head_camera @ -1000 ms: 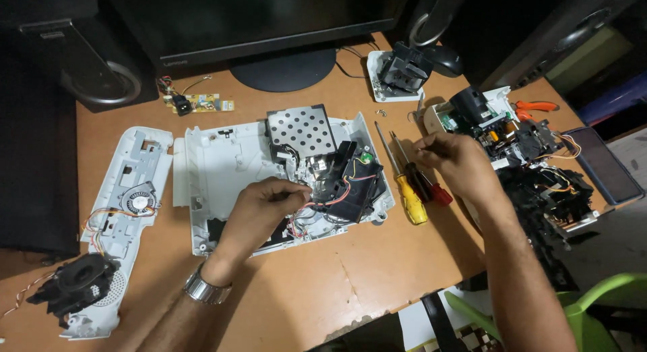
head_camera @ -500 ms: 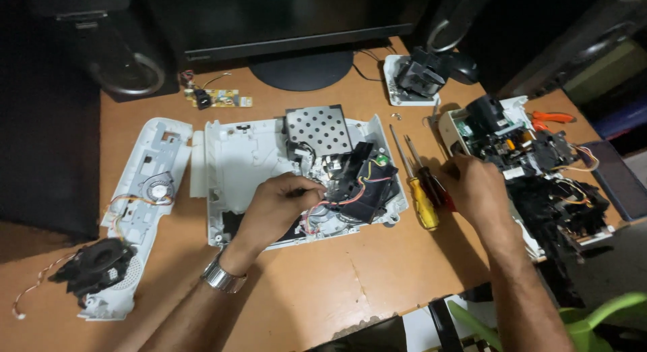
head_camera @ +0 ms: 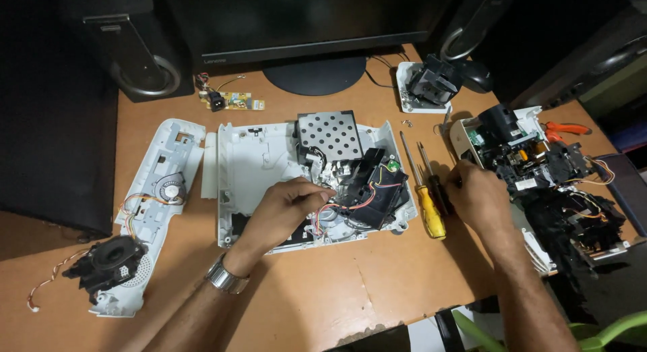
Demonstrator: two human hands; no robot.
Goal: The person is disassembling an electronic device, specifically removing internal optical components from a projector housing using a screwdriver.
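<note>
Left hand (head_camera: 286, 207) fingers curled into open white plastic device casing (head_camera: 253, 163), right hand (head_camera: 475, 197) closed over dark-handled screwdriver (head_camera: 438, 187) right of casing, yellow-handled screwdriver (head_camera: 428, 210) between, brown tabletop (head_camera: 377, 284)

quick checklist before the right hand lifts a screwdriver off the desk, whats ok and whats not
1. Right hand on the dark-handled screwdriver: ok, fingers touch it.
2. Grip closed round it: cannot tell.
3. Yellow-handled screwdriver free beside it: ok, lies loose on the desk.
4. Left hand steadying the white open casing: ok, fingers rest inside by the coloured wires.
5. Wires out of the way: not ok, they loop at the fingertips.
</note>
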